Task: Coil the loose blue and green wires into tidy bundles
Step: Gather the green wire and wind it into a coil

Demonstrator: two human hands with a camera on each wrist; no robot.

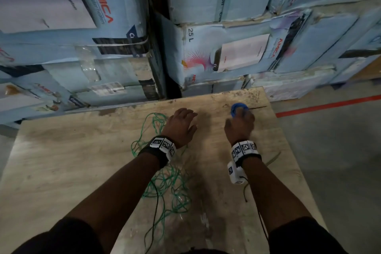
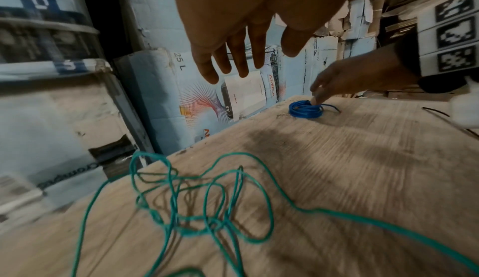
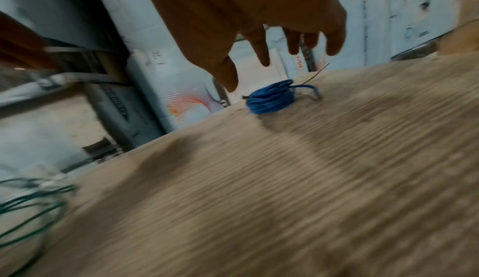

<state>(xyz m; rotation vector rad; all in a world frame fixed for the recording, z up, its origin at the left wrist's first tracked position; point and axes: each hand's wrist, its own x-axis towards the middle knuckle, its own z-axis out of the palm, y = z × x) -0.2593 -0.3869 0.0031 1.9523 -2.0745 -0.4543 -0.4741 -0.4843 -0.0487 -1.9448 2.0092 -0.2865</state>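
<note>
1. head view: the left hand hovers with fingers spread and relaxed, holding nothing; the loose green wire sprawls beneath its wrist and back along the forearm. the right hand reaches forward, and the coiled blue wire lies just beyond its fingertips on the wooden board.

2. left wrist view: the left hand's fingers hang straight and apart, well above the green wire, whose loops cross below the palm. ahead and to the side, a fingertip of the right hand appears to touch the rim of the blue wire, which sits as a compact ring with one short tail lying free.

3. right wrist view: the right hand is open, fingers loosely extended, just above the blue wire; contact cannot be told here owing to blur.

4. judgement: the blue bundle looks finished. for the green, the person would do well to find one free end first, then draw even loops through one hand, lest the crossings tighten into knots.
</note>
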